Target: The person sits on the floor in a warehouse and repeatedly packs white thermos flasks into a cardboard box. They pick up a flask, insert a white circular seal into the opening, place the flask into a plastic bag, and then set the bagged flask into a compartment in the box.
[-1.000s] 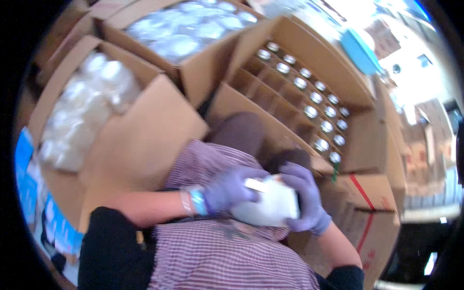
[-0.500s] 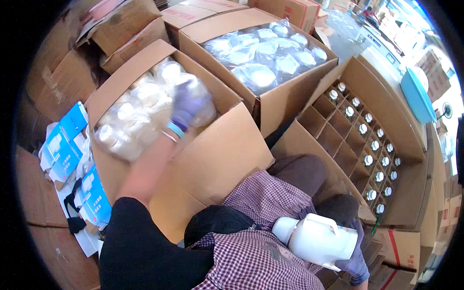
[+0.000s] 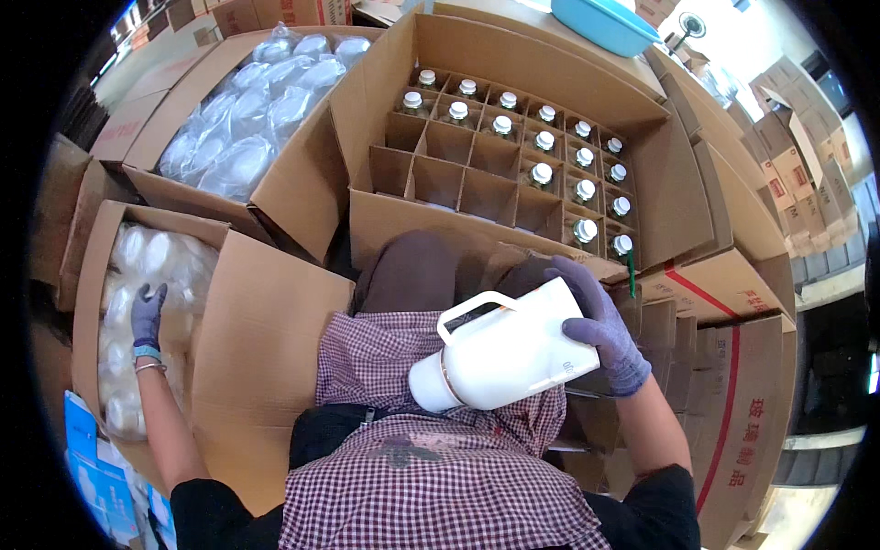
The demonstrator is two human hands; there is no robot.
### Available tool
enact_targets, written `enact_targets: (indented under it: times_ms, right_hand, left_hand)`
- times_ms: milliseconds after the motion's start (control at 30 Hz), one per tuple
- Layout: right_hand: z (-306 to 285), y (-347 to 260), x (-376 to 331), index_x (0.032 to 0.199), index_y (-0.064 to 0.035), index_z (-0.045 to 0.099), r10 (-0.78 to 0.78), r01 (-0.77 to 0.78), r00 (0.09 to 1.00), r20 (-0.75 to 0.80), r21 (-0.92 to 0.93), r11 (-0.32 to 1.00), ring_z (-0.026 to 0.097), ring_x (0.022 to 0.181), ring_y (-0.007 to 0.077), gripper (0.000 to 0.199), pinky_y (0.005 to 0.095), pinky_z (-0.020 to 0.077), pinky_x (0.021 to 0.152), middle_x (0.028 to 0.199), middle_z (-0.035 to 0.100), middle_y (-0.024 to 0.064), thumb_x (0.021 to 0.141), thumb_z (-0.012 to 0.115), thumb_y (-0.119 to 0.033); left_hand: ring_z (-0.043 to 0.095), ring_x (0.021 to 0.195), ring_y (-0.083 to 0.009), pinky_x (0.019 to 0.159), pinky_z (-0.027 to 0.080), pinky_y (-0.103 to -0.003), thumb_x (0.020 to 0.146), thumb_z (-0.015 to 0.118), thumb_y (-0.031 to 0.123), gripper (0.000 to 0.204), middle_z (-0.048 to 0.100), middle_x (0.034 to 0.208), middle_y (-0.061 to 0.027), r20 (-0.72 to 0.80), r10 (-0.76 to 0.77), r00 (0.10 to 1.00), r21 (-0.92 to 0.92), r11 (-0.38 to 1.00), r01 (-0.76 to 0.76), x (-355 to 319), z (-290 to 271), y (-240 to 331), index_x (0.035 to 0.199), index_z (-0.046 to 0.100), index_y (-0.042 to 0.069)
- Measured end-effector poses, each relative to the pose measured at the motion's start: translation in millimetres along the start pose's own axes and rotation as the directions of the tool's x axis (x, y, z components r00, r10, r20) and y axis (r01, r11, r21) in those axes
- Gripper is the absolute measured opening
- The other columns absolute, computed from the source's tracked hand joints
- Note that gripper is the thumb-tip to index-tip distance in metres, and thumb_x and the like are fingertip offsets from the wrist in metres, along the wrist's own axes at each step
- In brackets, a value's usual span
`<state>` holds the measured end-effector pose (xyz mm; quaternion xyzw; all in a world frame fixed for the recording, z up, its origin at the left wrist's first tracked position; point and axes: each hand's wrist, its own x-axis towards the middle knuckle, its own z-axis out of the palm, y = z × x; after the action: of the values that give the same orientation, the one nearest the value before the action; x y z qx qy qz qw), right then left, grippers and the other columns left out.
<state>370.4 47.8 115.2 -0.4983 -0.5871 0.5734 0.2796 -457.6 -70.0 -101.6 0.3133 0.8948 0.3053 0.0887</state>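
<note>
My right hand (image 3: 610,325), in a purple-grey knit glove, grips the base of a white vacuum jug (image 3: 513,348). The jug lies tilted over my lap, its handle upward and its narrower cup-like top toward the left. Over at the left, my gloved left hand (image 3: 148,316) is above an open carton (image 3: 266,367) of white items wrapped in clear plastic (image 3: 128,339). Its thumb and fingers are apart, with nothing visible between them. Whether the fingertips touch the wrapping, I cannot tell.
A divided carton (image 3: 394,206) ahead holds several glass bottles with white caps (image 3: 542,173); some cells have none. Another carton (image 3: 302,183) of plastic-wrapped items stands at the far left. A blue basin (image 3: 605,27) is behind, blue printed boxes (image 3: 101,486) at lower left, cartons (image 3: 733,403) at right.
The view has swung to the right. My left hand, blurred before over the wrapped items, now shows clearly with its fingers apart. The jug stays in my right hand, now tilted more upward at its base.
</note>
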Motion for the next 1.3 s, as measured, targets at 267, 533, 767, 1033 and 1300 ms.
enact_targets:
  times_ms: [267,533,767,1033,1300]
  right_hand:
    - [8,-16,15,0.143,-0.0027,0.05,-0.106,0.138,0.965,0.241,-0.119,0.983,0.048,0.131,0.0291,0.102,0.0402,0.0348,0.114,0.138,0.051,0.0137,0.053,0.078,-0.043]
    - [-7,-28,34,0.14,-0.004,0.054,-0.22,0.365,0.91,0.352,-0.426,0.828,0.052,0.131,0.0317,0.091,0.042,0.0371,0.113,0.137,0.056,0.0169,0.059,0.08,-0.035]
    - [109,-91,67,0.144,-0.0082,0.048,-0.652,0.754,0.656,0.38,-0.292,0.589,0.047,0.132,0.0406,0.092,0.0485,0.0376,0.114,0.143,0.048,0.0222,0.062,0.088,-0.021]
    - [190,-71,101,0.136,-0.0111,0.05,-0.896,0.867,0.408,-0.174,-0.233,0.44,0.06,0.112,0.0373,0.068,0.0481,0.0466,0.1,0.122,0.06,0.0201,0.076,0.081,-0.026]
    - [95,-48,149,0.116,0.0039,0.065,-0.39,0.518,0.848,-0.36,0.398,0.757,0.067,0.092,0.013,0.032,0.0289,0.0551,0.082,0.103,0.072,0.0062,0.089,0.073,-0.013]
  left_hand:
    - [0.069,0.063,-0.0257,0.068,0.055,-0.039,0.08,0.075,0.041,0.035,0.071,0.067,-0.0111,0.001,-0.061,0.998,0.197,0.979,0.059,-3,-8,10,0.093,0.075,0.009]
    - [0.065,0.095,-0.0184,0.088,0.051,-0.036,0.101,0.06,0.029,0.031,0.069,0.107,-0.0042,0.03,0.465,0.885,-0.853,0.474,-0.22,-96,-136,266,0.119,0.066,0.004]
    - [0.048,0.133,-0.0291,0.114,0.04,-0.046,0.105,0.046,0.047,0.061,0.044,0.151,-0.0132,-0.244,0.764,0.598,-0.905,-0.4,0.142,-149,-110,387,0.152,0.037,0.011]
    - [0.057,0.121,-0.0283,0.108,0.043,-0.044,0.106,0.044,0.05,0.057,0.059,0.136,-0.0121,0.072,0.838,0.541,-0.704,-0.342,0.622,-245,-1,541,0.14,0.053,0.005]
    - [0.055,0.126,-0.0243,0.106,0.045,-0.038,0.09,0.075,0.034,0.073,0.057,0.132,-0.0132,-0.135,0.861,0.491,-0.789,0.207,-0.579,-283,87,511,0.145,0.043,-0.002]
